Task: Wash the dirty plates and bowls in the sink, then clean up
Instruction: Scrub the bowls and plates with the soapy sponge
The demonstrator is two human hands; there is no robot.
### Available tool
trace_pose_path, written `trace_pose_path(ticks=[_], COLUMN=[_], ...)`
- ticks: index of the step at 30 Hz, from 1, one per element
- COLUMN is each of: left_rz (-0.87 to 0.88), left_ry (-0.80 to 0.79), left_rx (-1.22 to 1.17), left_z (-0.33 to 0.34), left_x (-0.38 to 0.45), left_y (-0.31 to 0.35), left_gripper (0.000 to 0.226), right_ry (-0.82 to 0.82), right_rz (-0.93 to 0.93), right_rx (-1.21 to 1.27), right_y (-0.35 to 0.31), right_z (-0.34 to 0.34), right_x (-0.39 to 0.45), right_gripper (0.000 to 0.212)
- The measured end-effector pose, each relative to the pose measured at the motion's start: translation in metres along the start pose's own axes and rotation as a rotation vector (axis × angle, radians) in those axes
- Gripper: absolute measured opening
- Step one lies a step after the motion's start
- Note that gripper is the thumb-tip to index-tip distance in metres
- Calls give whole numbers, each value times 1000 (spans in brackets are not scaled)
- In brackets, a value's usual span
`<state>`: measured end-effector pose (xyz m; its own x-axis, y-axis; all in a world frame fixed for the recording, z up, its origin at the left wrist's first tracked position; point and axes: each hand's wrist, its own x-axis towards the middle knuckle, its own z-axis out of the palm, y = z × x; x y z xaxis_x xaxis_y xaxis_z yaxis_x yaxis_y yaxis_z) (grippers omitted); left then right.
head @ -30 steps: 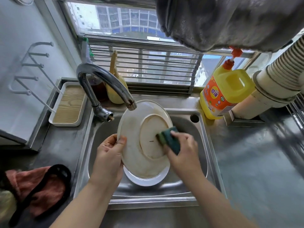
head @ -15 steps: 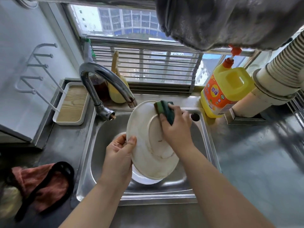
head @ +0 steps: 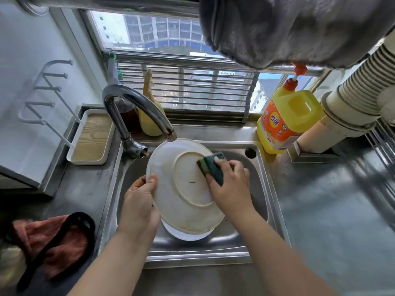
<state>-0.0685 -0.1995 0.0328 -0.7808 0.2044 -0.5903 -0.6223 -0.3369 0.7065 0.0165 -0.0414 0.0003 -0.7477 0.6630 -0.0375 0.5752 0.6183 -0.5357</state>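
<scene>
A white plate (head: 171, 189) is tilted up over the steel sink (head: 263, 201), its underside toward me, with a brownish film and a small green speck. My left hand (head: 140, 205) grips its left rim, thumb on the near face. My right hand (head: 229, 184) holds a green sponge (head: 211, 166) and presses it on the right side of the plate's foot ring. Another white plate (head: 186, 235) lies in the basin underneath, mostly hidden.
The faucet (head: 136, 107) arches over the plate's top edge. A yellow detergent jug (head: 286, 122) stands at the sink's back right by a ribbed pipe (head: 352, 99). A wooden-bottomed tray (head: 92, 137) sits left, a pink cloth (head: 49, 238) front left, a grey towel (head: 299, 28) overhead.
My right hand has slid the sponge from the plate's top edge down to the right side of the foot ring. The plate has turned to face me more.
</scene>
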Motion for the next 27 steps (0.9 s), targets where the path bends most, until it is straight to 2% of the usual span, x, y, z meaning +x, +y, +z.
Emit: trace_pose_path(ticks=[3, 7, 11, 14, 20, 25, 27], left_rz=[-9, 3, 19, 62, 104, 123, 134], left_ry=[62, 78, 52, -8, -88, -47, -68], left_rx=[-15, -19, -19, 41, 114, 89, 130], left_z=[-8, -7, -2, 1, 6, 2, 3], left_x=[8, 9, 5, 0, -8, 0, -1], left_y=[-2, -3, 6, 8, 6, 14, 10], left_gripper=[21, 22, 22, 23, 19, 19, 18], right_ry=[-60, -102, -70, -87, 182, 136, 225], right_rz=[-12, -143, -192, -150, -285, -330, -355], right_rx=[30, 181, -10, -171, -234, -334, -343], right_y=[2, -10, 22, 40, 9, 31, 21], right_z=[8, 16, -1, -13, -25, -12, -15], right_x=[-49, -80, -50, -13, 36, 6, 18], right_gripper=[54, 63, 54, 52, 52, 56, 55])
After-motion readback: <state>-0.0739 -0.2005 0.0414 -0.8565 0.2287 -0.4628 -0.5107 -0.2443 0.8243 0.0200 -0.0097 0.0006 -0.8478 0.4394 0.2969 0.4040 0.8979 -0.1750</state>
